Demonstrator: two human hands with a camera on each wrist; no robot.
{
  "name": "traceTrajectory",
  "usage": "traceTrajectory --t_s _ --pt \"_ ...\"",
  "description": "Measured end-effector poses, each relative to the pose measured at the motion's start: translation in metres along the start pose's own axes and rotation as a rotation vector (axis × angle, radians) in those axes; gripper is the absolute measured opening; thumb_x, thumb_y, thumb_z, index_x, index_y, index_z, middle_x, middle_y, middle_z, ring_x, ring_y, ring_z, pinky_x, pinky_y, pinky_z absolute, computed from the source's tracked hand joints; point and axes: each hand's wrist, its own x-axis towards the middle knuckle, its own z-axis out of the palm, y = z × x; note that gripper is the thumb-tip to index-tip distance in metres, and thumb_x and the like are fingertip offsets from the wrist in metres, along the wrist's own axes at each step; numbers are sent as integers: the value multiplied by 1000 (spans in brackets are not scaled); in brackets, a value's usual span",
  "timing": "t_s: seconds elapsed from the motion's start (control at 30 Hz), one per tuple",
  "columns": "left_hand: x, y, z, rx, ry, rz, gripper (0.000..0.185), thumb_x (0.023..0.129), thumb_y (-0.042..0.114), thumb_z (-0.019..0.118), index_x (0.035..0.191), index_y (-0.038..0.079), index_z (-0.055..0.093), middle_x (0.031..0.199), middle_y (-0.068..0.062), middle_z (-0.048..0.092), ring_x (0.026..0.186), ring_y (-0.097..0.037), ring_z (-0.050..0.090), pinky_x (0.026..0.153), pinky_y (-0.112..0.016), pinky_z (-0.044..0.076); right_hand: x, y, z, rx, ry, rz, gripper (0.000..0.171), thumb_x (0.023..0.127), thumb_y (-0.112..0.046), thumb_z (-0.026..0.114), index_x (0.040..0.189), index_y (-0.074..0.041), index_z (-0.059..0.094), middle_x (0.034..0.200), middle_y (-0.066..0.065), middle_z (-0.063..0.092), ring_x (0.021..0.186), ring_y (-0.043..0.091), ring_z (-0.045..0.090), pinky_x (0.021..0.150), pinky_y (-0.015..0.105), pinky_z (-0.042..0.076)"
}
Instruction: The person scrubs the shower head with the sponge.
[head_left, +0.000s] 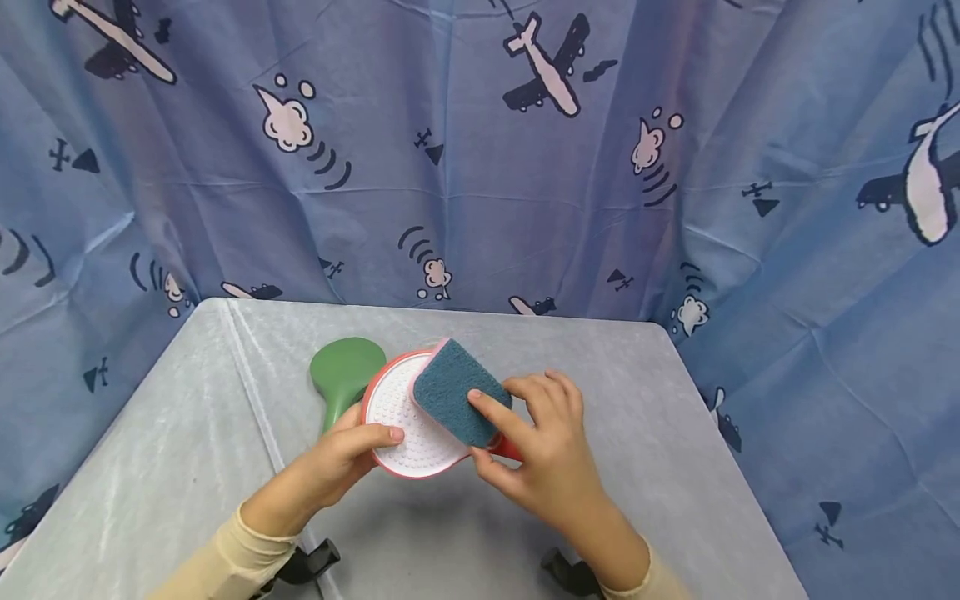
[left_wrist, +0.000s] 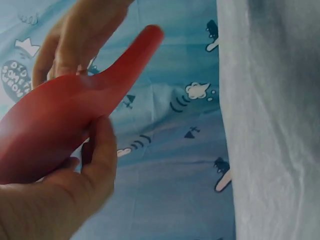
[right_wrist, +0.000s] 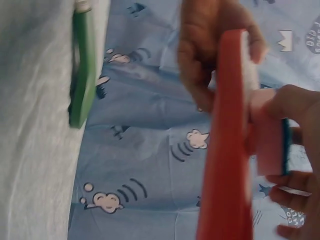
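A round paddle [head_left: 393,396] with a white, bumpy face, a red rim and a red handle is tilted up above the table. My left hand [head_left: 345,454] grips it by the left rim, thumb on the white face. My right hand [head_left: 551,446] holds a sponge [head_left: 453,396] against that face, teal scouring side outward. In the right wrist view the sponge's pink foam [right_wrist: 266,137] lies against the paddle. The left wrist view shows the smooth red back [left_wrist: 55,117] of the paddle, its handle pointing away from my left hand.
A green paddle-shaped thing [head_left: 347,367] lies on the table behind my left hand. The grey table [head_left: 637,400] has a crease along its left side. A blue curtain [head_left: 465,192] with airplane prints hangs at the back and sides.
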Motion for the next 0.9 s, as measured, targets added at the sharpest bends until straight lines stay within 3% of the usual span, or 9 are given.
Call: traceTrajectory --t_s 0.13,0.23,0.3,0.5,0.73,0.9 --pt "1 -1 4 173 119 5 39 93 -1 60 132 -7 56 115 -6 72 100 -14 70 86 -29 58 0 0 6 -54 48 -68 43 89 -36 68 128 -18 72 111 15 64 102 36 56 99 66 36" --pt "0 -3 13 235 240 9 50 92 -4 66 139 -13 49 122 -13 70 103 -14 70 87 -29 59 -1 0 10 -71 68 -89 42 89 -35 67 127 -17 72 109 15 63 100 36 56 98 66 37" --pt "0 -2 18 224 325 24 53 92 -5 67 140 -13 48 125 -16 68 106 -14 70 88 -29 59 -1 0 12 -86 72 -108 44 88 -35 68 128 -17 72 109 15 64 100 35 57 97 65 37" --pt "-2 10 27 142 543 106 51 89 -12 66 137 -11 50 117 -5 72 103 -15 71 87 -29 60 0 17 14 -170 160 -140 44 87 -35 68 126 -16 73 107 17 66 98 38 59 95 66 38" --pt "-2 14 27 65 629 215 52 88 -19 64 135 0 54 119 -6 70 108 -16 69 90 -29 59 -1 38 6 -269 312 120 44 86 -35 69 125 -13 73 100 21 62 93 41 57 98 69 35" --pt "0 6 32 105 616 302 49 87 -19 64 130 4 62 119 -3 71 111 -16 68 94 -28 57 -4 20 20 -149 266 146 50 88 -41 69 122 -5 69 97 17 61 90 35 56 93 58 38"
